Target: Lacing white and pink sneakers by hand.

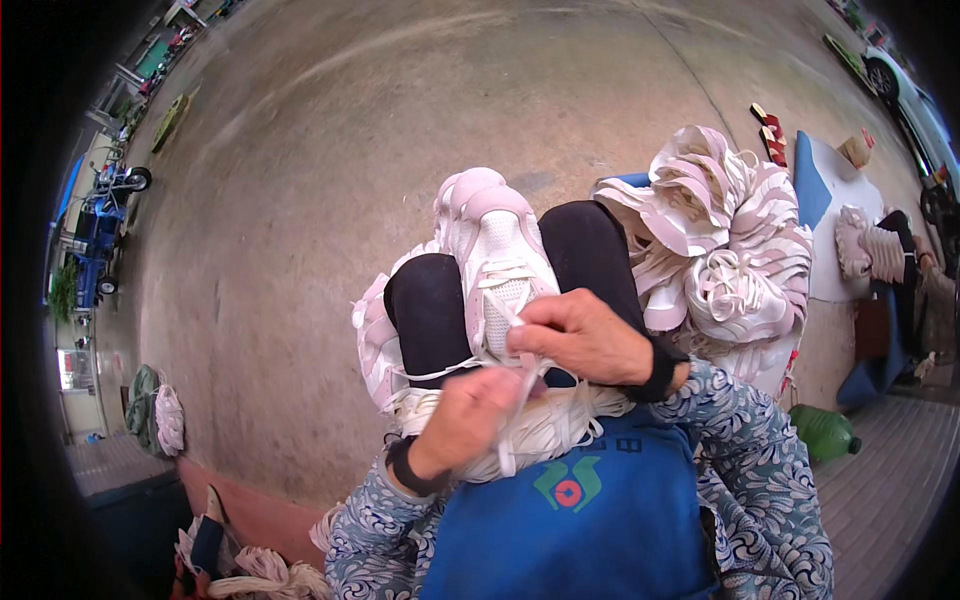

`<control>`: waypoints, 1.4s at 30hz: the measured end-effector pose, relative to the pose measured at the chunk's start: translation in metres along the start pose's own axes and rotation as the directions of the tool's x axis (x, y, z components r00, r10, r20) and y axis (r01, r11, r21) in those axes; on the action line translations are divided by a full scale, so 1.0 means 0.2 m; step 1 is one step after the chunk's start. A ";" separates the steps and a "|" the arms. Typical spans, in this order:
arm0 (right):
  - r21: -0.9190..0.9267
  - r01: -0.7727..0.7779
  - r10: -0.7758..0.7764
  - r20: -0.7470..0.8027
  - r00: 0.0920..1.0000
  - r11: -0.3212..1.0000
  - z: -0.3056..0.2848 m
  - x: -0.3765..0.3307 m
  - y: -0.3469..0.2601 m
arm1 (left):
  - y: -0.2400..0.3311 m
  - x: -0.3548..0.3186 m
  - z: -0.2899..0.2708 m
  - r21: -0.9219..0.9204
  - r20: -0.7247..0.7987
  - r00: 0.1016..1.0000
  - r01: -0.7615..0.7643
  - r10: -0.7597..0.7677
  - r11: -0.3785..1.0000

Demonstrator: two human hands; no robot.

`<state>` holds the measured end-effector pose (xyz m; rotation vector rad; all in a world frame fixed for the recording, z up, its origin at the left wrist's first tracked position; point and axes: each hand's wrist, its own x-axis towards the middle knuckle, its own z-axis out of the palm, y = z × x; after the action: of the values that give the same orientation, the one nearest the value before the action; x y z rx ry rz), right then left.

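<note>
A white and pale pink shoe upper (490, 255) lies upright between my knees, toe pointing away, with white lace threaded through part of its eyelets. My right hand (590, 335) pinches the white shoelace (503, 308) at the throat, close to the tongue. Nearer to me, my left hand (465, 420) is blurred, its fingers curled around a lace end beside the upper's heel end. Under both hands, a thick bundle of white laces (550, 425) rests across my lap on a blue apron (570, 540). More pink and white uppers (375, 340) sit against my left leg.
At my right stands a large heap of pink and white uppers (735, 240). Beyond it another person's legs (900, 250) show, with uppers near them. A green bottle (825, 432) lies by my right elbow. Far left, a blue three-wheeler (92, 235) is parked; a car (910, 110) stands far right.
</note>
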<state>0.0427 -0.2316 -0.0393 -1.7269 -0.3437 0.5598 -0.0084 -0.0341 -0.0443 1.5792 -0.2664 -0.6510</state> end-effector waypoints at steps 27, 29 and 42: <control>0.611 -0.222 0.511 -0.351 0.784 0.760 -0.47 -0.28 0.46 | -0.49 -0.62 -1.23 -0.645 -0.754 0.657 -0.741 0.001 0.188; 0.443 -0.337 0.501 -0.332 0.799 0.831 -0.48 -0.27 0.51 | -0.49 -0.64 -1.24 -0.640 -0.724 0.681 -0.721 0.107 0.266; -0.176 -0.042 -0.017 -0.321 0.947 0.983 -0.27 -0.03 0.12 | -0.43 -0.78 -1.42 -0.550 -0.728 0.627 -0.775 0.278 0.311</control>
<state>0.0645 -0.2850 -0.0538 -1.9618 -0.1536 0.2520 0.0036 0.2970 -0.0919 0.5239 -0.0459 0.2626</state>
